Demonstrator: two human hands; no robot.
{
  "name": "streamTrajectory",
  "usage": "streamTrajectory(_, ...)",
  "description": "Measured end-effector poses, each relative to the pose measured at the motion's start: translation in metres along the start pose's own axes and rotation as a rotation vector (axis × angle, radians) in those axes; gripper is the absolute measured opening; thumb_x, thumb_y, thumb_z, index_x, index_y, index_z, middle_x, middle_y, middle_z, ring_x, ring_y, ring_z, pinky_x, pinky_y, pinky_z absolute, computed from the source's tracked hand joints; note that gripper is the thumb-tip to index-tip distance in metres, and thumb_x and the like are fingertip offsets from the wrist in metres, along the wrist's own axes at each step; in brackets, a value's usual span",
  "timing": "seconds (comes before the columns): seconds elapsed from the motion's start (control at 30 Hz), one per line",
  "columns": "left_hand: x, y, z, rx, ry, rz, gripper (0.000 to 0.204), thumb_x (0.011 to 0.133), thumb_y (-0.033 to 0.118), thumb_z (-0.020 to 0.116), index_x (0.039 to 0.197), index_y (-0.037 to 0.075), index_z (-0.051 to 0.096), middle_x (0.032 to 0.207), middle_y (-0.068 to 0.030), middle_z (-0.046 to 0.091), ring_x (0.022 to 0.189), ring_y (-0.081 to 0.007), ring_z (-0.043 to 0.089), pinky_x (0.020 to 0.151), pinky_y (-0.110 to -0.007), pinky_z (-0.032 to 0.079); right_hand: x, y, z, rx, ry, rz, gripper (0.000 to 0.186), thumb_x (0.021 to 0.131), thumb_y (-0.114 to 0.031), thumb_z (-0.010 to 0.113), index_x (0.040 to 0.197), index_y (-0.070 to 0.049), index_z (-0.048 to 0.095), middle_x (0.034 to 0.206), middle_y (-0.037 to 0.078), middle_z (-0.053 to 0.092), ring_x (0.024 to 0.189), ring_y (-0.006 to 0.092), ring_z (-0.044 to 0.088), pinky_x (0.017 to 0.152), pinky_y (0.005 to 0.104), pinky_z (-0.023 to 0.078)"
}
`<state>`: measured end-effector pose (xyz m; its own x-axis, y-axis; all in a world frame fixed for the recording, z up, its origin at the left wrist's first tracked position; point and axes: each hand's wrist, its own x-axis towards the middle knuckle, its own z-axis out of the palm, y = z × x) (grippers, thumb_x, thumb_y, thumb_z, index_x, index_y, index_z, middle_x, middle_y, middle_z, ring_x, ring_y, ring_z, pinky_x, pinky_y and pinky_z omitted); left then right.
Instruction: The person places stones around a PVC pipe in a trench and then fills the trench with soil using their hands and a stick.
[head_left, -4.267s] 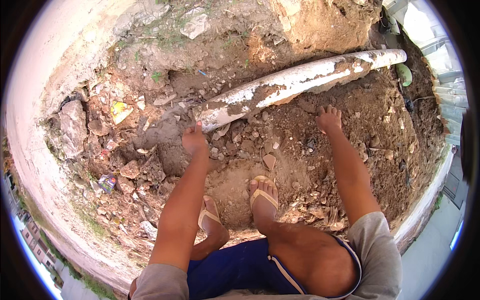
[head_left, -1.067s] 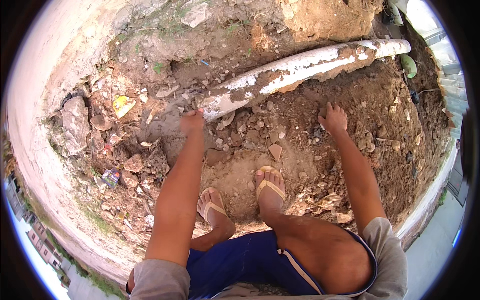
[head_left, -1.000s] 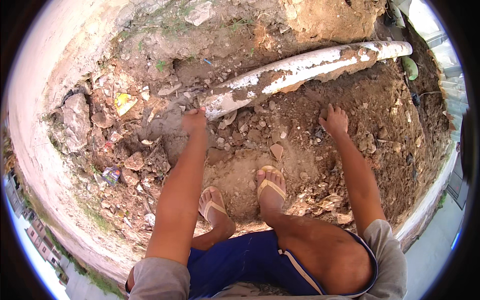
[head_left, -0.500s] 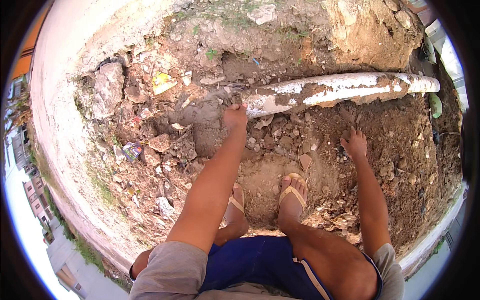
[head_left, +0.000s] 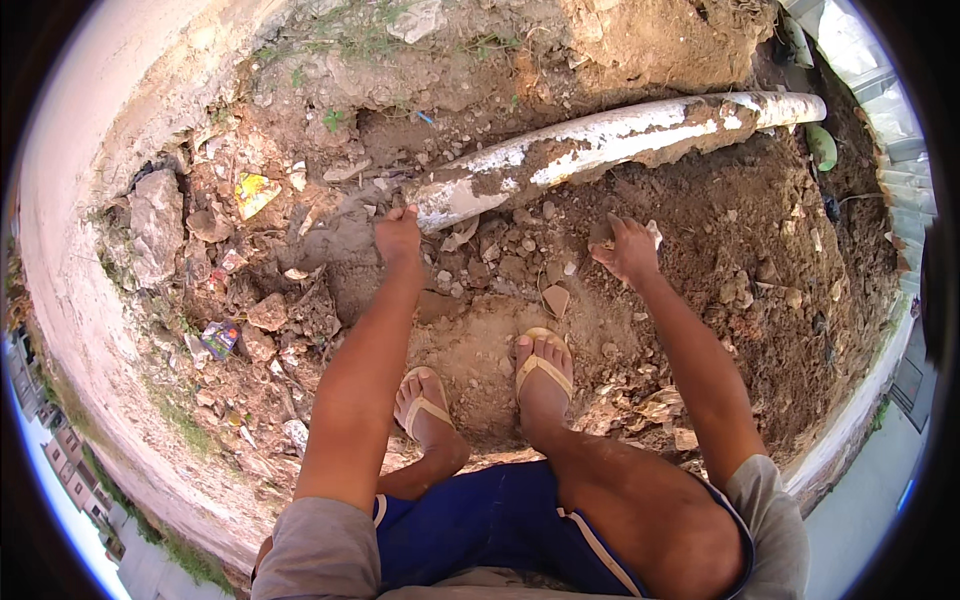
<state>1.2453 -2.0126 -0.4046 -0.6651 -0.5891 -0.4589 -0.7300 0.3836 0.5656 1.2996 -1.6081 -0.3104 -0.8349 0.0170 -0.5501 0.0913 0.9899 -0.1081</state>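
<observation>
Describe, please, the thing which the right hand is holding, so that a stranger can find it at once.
Start from the long dirt-caked white pipe lying across the dug earth. Below its middle, the right hand is lifted just above the soil, with a small grey-brown lump, stone or hard earth, in its grip. Similar lumps lie loose on the ground; only this one sits between fingers.

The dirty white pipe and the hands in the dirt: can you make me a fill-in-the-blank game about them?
1. The left hand reaches the ____ end of the white pipe.
2. The right hand is closed on a lump of ____.
3. Both feet wear ____.
4. The pipe lies half buried in ____.

Missing words: broken; dirt; sandals; soil
</observation>
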Motion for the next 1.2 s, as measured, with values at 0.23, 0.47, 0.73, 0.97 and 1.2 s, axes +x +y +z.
streamTrajectory(0.23, 0.022, -0.020, 0.010, -0.072, -0.108, 0.028, 0.028, 0.087, 0.028, 0.079, 0.097, 0.002, 0.076, 0.073, -0.0066, 0.069, 0.062, -0.0162, 0.061, 0.060, -0.033, 0.047, 0.029, -0.061, 0.037, 0.326, 0.052, -0.074, 0.086, 0.079, -0.052, 0.076, 0.142, 0.000, 0.049, 0.135, 0.027, 0.054, 0.127, 0.0403, 0.052, 0.106, 0.0499, 0.044)
streamTrajectory(0.47, 0.013, -0.013, 0.004, -0.303, -0.205, -0.103, 0.022, 0.088, 0.021, 0.079, 0.096, 0.001, 0.075, 0.072, -0.0021, 0.067, 0.057, -0.0106, 0.056, 0.051, -0.026, 0.043, 0.025, -0.058, 0.040, 0.130, -0.123, -0.199, 0.067, 0.085, -0.037, 0.071, 0.137, 0.000, 0.051, 0.137, 0.023, 0.053, 0.127, 0.0392, 0.051, 0.107, 0.0482, 0.043)
streamTrajectory(0.73, 0.019, -0.013, 0.007, -0.329, -0.266, -0.172, 0.020, 0.091, 0.017, 0.076, 0.096, -0.002, 0.071, 0.077, -0.0044, 0.067, 0.056, -0.0116, 0.057, 0.048, -0.026, 0.044, -0.051, -0.034, 0.034, 0.032, 0.064, -0.319, 0.041, 0.086, -0.025, 0.067, 0.124, -0.009, 0.062, 0.132, 0.012, 0.057, 0.128, 0.0307, 0.048, 0.109, 0.0446, 0.039)
streamTrajectory(0.97, 0.054, -0.034, -0.003, -0.308, -0.232, -0.275, 0.032, 0.092, 0.028, 0.076, 0.112, 0.004, 0.067, 0.085, -0.0053, 0.071, 0.060, -0.0134, 0.063, 0.042, -0.026, 0.036, -0.084, -0.072, 0.028, 0.017, -0.069, -0.426, 0.039, 0.085, -0.037, 0.068, 0.113, -0.010, 0.067, 0.115, 0.010, 0.061, 0.117, 0.0263, 0.053, 0.101, 0.0412, 0.040)
streamTrajectory(1.2, 0.051, -0.037, -0.003, -0.261, -0.286, -0.256, 0.037, 0.093, 0.035, 0.074, 0.114, 0.005, 0.065, 0.097, -0.0042, 0.072, 0.073, -0.0149, 0.070, 0.042, -0.026, 0.034, -0.110, -0.046, 0.009, 0.072, 0.043, -0.180, 0.046, 0.084, -0.037, 0.070, 0.121, -0.011, 0.064, 0.119, 0.010, 0.060, 0.119, 0.0277, 0.053, 0.102, 0.0440, 0.040)
